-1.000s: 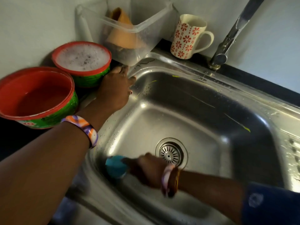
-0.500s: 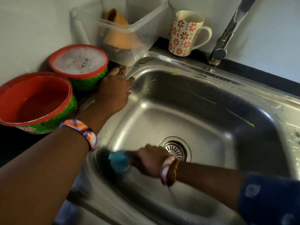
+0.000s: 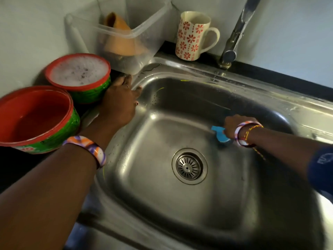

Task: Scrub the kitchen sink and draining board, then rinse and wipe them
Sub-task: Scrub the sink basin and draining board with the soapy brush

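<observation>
step: scrubbing, by my reading — the sink point(image 3: 162, 134) basin is being worked with a blue scrubber point(image 3: 220, 134); rinse and wipe look not yet begun, and the tap point(image 3: 234, 42) shows no water running.
red bowl: a red bowl point(image 3: 36, 116) sits at far left on the dark counter, holding what looks like a little water.
soapy bowl: just behind it, a soapy bowl point(image 3: 79, 73) full of foam, close beside the sink's left rim.
left hand: the left hand point(image 3: 119, 103) lies flat on the rim at the sink's back-left corner, fingers spread and holding nothing — it seems to brace the body. its fingertips reach to the foot of a clear tub point(image 3: 144, 51).
mug: a flowered mug point(image 3: 192, 37) stands on the ledge behind the sink, between tub and tap.
drain: the drain point(image 3: 189, 166) sits mid-basin, in front and to the left of the scrubber.
right hand: the right hand point(image 3: 234, 126) is curled round the scrubber, gripping it; only the scrubber's blue end shows past the knuckles.
scrubber: pressed low against the basin's right side, near the floor, well apart from the left hand.
next move: likely strokes across the right wall and the corners, with steady pressure; the draining board also remains — it is not plainly in view here.
risk: wet steel is slick, so the bracing hand could slip.
</observation>
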`<move>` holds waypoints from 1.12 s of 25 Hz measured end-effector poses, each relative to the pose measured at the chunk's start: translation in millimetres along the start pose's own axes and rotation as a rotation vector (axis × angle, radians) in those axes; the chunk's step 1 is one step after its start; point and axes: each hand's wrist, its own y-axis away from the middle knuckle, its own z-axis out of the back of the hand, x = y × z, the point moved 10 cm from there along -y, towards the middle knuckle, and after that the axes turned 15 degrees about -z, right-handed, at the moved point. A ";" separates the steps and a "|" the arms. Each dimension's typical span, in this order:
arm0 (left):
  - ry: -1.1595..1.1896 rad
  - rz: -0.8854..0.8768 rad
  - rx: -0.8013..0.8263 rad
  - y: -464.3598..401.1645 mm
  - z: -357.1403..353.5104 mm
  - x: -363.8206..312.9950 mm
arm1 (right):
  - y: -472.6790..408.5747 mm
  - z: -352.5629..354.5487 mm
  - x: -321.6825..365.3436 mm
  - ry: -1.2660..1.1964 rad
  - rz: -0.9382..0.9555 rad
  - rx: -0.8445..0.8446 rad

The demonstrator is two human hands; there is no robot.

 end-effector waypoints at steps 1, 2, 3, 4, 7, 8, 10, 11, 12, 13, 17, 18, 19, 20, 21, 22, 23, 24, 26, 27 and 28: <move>-0.030 -0.005 0.002 -0.9 -0.7 -0.2 | 0.5 6.3 10.7 -0.059 0.004 -0.017; -0.061 -0.011 0.006 -1.9 -1.3 0.3 | 0.8 14.1 34.6 -0.159 0.042 -0.029; -0.086 -0.013 0.009 -2.4 -1.8 0.7 | 4.8 25.0 66.5 -0.249 0.108 -0.046; -0.101 -0.009 0.009 -2.7 -1.9 0.9 | 11.0 34.4 103.7 -0.287 0.201 -0.078; -0.123 0.015 -0.015 -1.6 1.0 -1.6 | 36.3 56.0 165.5 -0.235 0.429 -0.227; -0.118 0.013 -0.020 -0.3 1.4 -2.3 | 34.5 51.4 152.6 -0.183 0.434 -0.255; -0.077 0.005 -0.038 0.8 1.4 -1.2 | 24.3 24.1 92.9 -0.056 0.335 -0.217; -0.047 0.005 -0.047 0.8 0.0 0.0 | 19.6 7.8 55.4 0.007 0.244 -0.163; -0.033 -0.006 -0.040 -0.2 -2.3 -0.4 | 18.5 -6.9 19.5 0.042 0.145 -0.088; -0.043 -0.022 -0.020 -0.8 -5.3 -2.5 | 19.1 -19.2 -8.0 0.040 0.053 -0.005; -0.031 -0.043 -0.020 -2.5 -8.6 -1.4 | 5.5 -5.6 22.4 -0.207 -0.001 0.021; -0.016 -0.042 -0.027 -2.3 -9.1 -0.2 | 4.0 8.6 55.6 -0.289 0.063 -0.002; -0.006 -0.037 -0.046 -2.4 -8.6 2.2 | 6.5 24.0 92.1 -0.346 0.149 -0.033; 0.004 -0.030 -0.072 -2.2 -7.4 3.4 | 11.8 37.3 126.1 -0.376 0.244 -0.064; 0.020 -0.025 -0.110 -2.3 -5.8 2.2 | 17.4 46.4 149.1 -0.381 0.314 -0.087; 0.042 -0.024 -0.143 -2.1 -2.1 1.1 | 20.0 50.8 157.7 -0.367 0.349 -0.113; 0.076 -0.022 -0.166 -0.5 0.1 1.1 | 19.8 48.9 149.2 -0.340 0.350 -0.133; 0.121 -0.016 -0.181 1.1 2.7 0.4 | 15.1 38.7 126.6 -0.299 0.315 -0.154; 0.166 -0.032 -0.204 2.4 7.0 -1.2 | 3.7 12.2 58.3 -0.197 0.196 -0.153; 0.158 -0.046 -0.207 3.0 7.9 -3.1 | -0.2 -5.5 20.7 -0.129 0.121 -0.116; 0.150 -0.055 -0.205 3.1 8.5 -4.8 | -0.4 -23.6 -12.9 -0.075 0.048 -0.055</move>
